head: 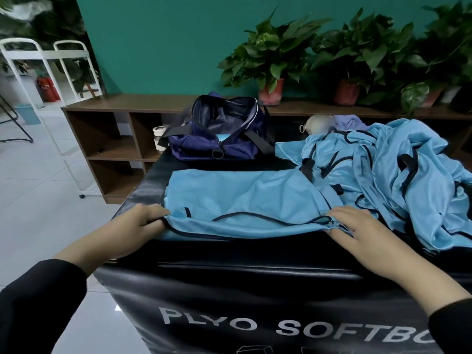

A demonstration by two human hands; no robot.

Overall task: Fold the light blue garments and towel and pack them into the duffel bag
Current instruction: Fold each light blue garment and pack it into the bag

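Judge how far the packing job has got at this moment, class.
Done: something light blue already lies inside the open duffel bag. In hand: the left hand and right hand hold the near edge of a spread garment. Left: the crumpled pile lies unfolded.

Even indoor light, soft shadows, wide-angle bending at edges, blurred plants (275, 49), floor glare
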